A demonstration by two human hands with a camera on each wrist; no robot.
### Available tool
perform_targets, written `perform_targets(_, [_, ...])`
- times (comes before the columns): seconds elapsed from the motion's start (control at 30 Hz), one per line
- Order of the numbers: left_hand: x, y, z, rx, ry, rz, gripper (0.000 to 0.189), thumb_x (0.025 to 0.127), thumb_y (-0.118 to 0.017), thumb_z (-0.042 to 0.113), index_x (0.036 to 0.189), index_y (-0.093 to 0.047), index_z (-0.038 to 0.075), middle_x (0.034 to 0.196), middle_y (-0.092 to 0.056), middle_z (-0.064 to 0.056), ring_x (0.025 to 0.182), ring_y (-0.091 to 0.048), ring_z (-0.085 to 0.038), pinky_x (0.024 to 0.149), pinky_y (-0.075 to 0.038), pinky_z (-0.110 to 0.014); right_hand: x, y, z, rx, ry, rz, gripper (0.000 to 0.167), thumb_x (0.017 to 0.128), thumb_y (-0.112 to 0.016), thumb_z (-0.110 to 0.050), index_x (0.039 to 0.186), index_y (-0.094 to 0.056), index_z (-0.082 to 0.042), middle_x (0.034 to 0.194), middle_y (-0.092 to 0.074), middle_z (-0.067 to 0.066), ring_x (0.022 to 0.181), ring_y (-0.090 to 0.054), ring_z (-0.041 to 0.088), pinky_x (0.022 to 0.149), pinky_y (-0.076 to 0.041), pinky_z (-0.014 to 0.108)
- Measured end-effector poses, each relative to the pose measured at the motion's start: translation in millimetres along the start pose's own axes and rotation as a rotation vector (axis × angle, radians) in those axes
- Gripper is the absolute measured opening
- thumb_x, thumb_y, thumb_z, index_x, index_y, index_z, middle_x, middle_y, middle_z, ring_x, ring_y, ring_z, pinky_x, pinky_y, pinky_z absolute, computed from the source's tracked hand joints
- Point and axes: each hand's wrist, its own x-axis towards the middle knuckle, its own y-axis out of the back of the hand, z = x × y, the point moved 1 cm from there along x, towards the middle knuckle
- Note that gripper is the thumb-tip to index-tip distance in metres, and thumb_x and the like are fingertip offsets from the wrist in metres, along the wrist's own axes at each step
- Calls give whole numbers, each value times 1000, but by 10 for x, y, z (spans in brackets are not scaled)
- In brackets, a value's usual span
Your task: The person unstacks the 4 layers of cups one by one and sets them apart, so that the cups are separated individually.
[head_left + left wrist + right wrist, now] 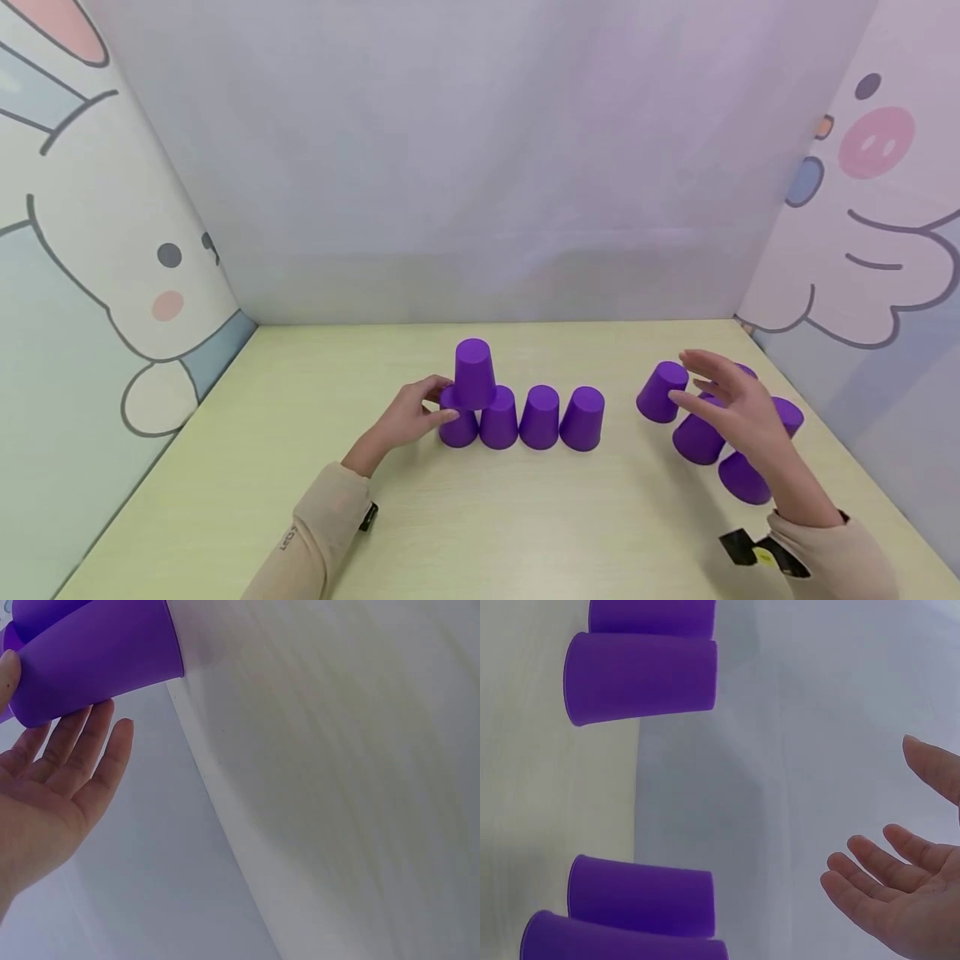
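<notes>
- Ten purple cups point(539, 417) in all, by my count from here
- Four of them in the row, side by side
- One upper cup point(474, 373), perched at the row's left end
- Five that I can make out in the group at the right, some partly covered
- Two hands: one left hand point(408, 414), one right hand point(742, 412)
- Two sleeves point(322, 521), one per arm
- One table point(480, 525)
- Two side walls point(45, 333) bearing cartoons, plus one back wall point(480, 167)
</notes>
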Motion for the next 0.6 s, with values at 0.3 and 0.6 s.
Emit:
perform_targets(0.3, [1,6,3,5,-10,-2,41,85,-66,20,117,-52,-2,102,-61,-11,91,-59,-23,67,-49,-26,190,-232,-128,13,3,-43,58,84,-67,-21,134,-41,-4,130,-47,17,112,-48,36,84,-40,12])
perform_targets(0.6, [-6,13,13,8,-16,-4,42,85,-66,20,118,-51,-1,102,-61,-10,90,-59,-23,67,-49,-26,353,-446,-247,122,77,-69,54,83,-67,-13,130,-43,2,127,-49,18,115,-46,28,87,-39,12])
